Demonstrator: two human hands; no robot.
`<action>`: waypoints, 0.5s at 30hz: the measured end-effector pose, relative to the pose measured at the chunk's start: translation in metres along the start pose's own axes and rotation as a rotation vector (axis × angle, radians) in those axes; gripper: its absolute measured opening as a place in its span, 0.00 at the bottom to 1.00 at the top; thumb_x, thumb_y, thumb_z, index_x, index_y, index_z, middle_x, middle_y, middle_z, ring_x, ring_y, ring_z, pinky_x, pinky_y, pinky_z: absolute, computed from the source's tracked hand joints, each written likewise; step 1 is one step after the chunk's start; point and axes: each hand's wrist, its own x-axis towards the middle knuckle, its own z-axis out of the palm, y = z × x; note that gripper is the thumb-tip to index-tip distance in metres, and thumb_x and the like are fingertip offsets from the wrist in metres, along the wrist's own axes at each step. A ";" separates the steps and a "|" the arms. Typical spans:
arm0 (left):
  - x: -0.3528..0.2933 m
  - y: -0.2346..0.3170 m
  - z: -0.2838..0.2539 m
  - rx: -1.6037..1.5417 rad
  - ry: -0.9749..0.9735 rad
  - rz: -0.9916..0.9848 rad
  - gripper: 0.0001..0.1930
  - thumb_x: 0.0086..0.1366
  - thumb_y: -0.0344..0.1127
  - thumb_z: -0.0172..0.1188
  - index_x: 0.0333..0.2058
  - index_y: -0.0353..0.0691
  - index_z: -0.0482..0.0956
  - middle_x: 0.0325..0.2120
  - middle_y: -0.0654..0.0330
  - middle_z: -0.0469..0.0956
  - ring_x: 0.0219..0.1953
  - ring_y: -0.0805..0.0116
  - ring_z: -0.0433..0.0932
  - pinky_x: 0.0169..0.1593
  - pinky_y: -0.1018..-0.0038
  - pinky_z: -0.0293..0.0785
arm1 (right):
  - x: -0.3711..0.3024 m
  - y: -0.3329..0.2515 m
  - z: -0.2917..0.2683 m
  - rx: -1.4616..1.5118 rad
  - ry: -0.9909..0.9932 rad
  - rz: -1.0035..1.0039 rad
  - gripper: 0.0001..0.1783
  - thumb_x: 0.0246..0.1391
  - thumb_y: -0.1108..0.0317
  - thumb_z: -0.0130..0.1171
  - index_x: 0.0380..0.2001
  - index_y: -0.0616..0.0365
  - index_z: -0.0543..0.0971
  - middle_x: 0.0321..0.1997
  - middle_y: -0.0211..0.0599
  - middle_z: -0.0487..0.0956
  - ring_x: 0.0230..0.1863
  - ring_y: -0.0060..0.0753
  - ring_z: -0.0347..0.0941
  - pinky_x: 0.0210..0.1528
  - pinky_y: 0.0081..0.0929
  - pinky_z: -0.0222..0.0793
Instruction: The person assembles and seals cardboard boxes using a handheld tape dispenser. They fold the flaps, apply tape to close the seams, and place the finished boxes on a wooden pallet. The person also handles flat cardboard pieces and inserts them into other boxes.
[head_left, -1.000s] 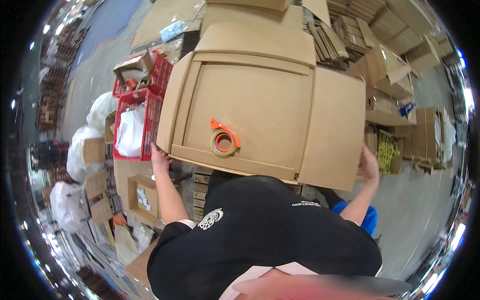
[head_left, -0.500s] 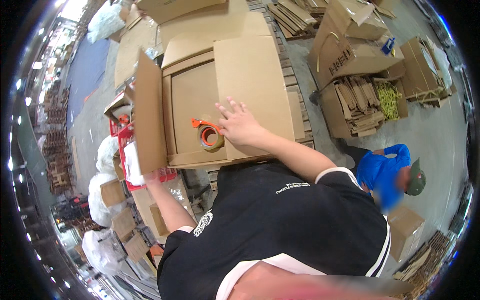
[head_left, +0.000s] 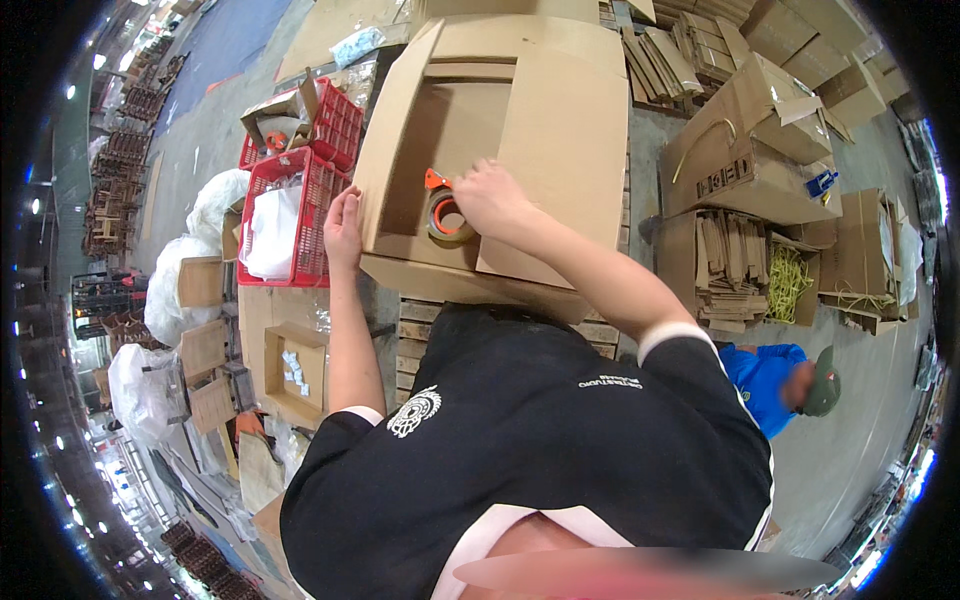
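An open cardboard box stands in front of me, its right flap folded inward and its left flap leaning in over the opening. A tape dispenser with an orange frame and a roll of tan tape lies in the gap between the flaps. My right hand is right beside the dispenser, over the right flap's inner edge. Its fingers are curled, and whatever they grip is hidden. Along the outer side of the left flap, my left hand is upright with fingers stretched out, touching or very near the cardboard.
Red plastic crates holding white material stand to the left. Below them is a shallow open carton. A wooden pallet lies beneath the box. At right are large cartons, one with folded cardboard, and a person in blue.
The left flap has tipped inward from upright. My left hand has come into view at its outer side. My right hand's spread fingers have curled. The view has shifted.
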 end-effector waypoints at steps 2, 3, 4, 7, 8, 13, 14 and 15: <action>-0.007 0.011 -0.006 -0.026 0.008 -0.001 0.23 0.83 0.47 0.57 0.61 0.31 0.81 0.56 0.55 0.84 0.60 0.66 0.79 0.67 0.68 0.72 | 0.025 -0.005 0.028 0.035 -0.038 0.076 0.21 0.57 0.62 0.68 0.47 0.69 0.83 0.50 0.57 0.85 0.58 0.60 0.81 0.61 0.49 0.77; -0.013 0.015 -0.007 -0.039 0.013 0.004 0.24 0.83 0.47 0.56 0.62 0.31 0.80 0.56 0.55 0.84 0.60 0.66 0.80 0.67 0.68 0.72 | 0.040 -0.006 0.039 0.102 -0.091 0.166 0.23 0.57 0.62 0.70 0.49 0.69 0.82 0.50 0.57 0.85 0.59 0.60 0.81 0.61 0.50 0.78; -0.020 0.020 -0.009 -0.057 0.026 0.026 0.24 0.84 0.48 0.55 0.62 0.31 0.80 0.56 0.55 0.84 0.61 0.66 0.80 0.68 0.67 0.72 | 0.048 -0.005 0.049 0.170 -0.146 0.252 0.25 0.56 0.61 0.72 0.51 0.68 0.82 0.51 0.56 0.86 0.60 0.60 0.81 0.60 0.50 0.79; -0.043 0.029 -0.013 -0.026 0.065 -0.019 0.26 0.85 0.50 0.52 0.64 0.32 0.79 0.58 0.55 0.84 0.62 0.64 0.80 0.68 0.66 0.72 | 0.062 0.008 0.070 0.064 -0.251 0.316 0.31 0.49 0.61 0.79 0.54 0.65 0.82 0.53 0.56 0.86 0.58 0.56 0.83 0.57 0.47 0.81; -0.049 0.031 -0.014 -0.034 0.073 -0.014 0.26 0.85 0.51 0.52 0.64 0.32 0.79 0.58 0.55 0.84 0.63 0.64 0.80 0.68 0.66 0.72 | 0.064 0.014 0.074 0.172 -0.258 0.300 0.32 0.48 0.62 0.80 0.55 0.63 0.82 0.52 0.55 0.86 0.57 0.52 0.84 0.57 0.46 0.81; -0.055 0.037 -0.025 -0.089 0.049 -0.101 0.29 0.86 0.51 0.47 0.69 0.33 0.74 0.67 0.53 0.78 0.68 0.62 0.76 0.73 0.62 0.68 | 0.029 0.072 0.080 1.408 0.061 0.412 0.32 0.48 0.65 0.79 0.58 0.57 0.82 0.49 0.45 0.87 0.52 0.36 0.86 0.54 0.40 0.83; -0.057 0.033 -0.021 -0.060 0.039 -0.078 0.28 0.86 0.50 0.48 0.70 0.32 0.73 0.68 0.53 0.77 0.69 0.62 0.75 0.73 0.63 0.68 | 0.016 0.082 0.078 1.688 0.263 0.232 0.32 0.49 0.66 0.72 0.59 0.57 0.80 0.51 0.38 0.86 0.50 0.40 0.85 0.61 0.44 0.81; -0.058 0.029 -0.015 -0.056 0.042 0.024 0.28 0.86 0.49 0.48 0.70 0.32 0.73 0.69 0.52 0.76 0.70 0.63 0.74 0.73 0.64 0.68 | 0.008 0.092 0.076 1.903 0.340 0.073 0.31 0.50 0.66 0.71 0.60 0.58 0.79 0.53 0.39 0.86 0.53 0.40 0.84 0.64 0.45 0.79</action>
